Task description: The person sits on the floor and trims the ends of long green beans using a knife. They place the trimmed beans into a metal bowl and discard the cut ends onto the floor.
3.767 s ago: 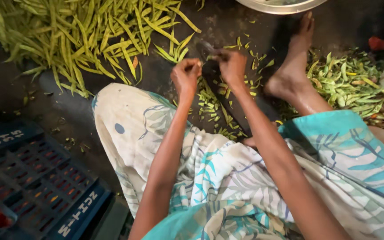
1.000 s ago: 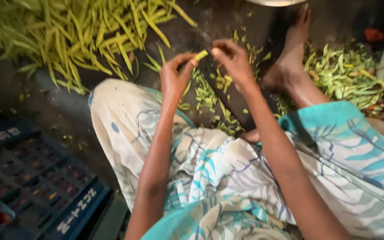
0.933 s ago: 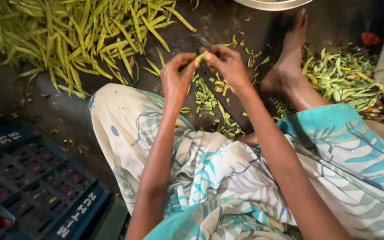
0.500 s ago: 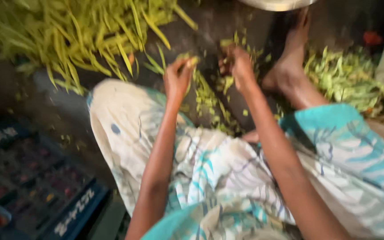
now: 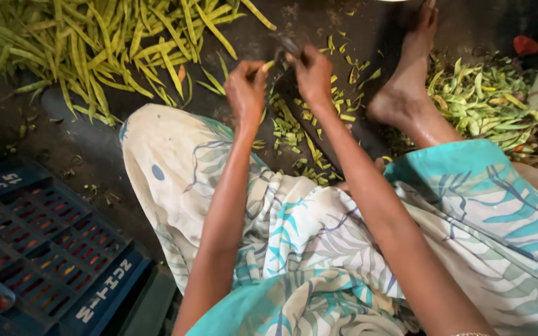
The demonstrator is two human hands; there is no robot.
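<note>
Fingers of the left hand (image 5: 245,90) pinch a short yellow-green bean pod (image 5: 268,65), beside the right hand (image 5: 312,71), its fingers closed near an upright dark blade (image 5: 289,46). Chopped pieces (image 5: 294,134), a long-bean heap (image 5: 107,43), bare foot (image 5: 406,81) and blue plastic crate (image 5: 38,242) surround them.

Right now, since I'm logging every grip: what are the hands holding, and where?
Left hand pinches a green bean pod by its near end. Right hand is closed near the pod's far tip; its hold cannot be told.
</note>
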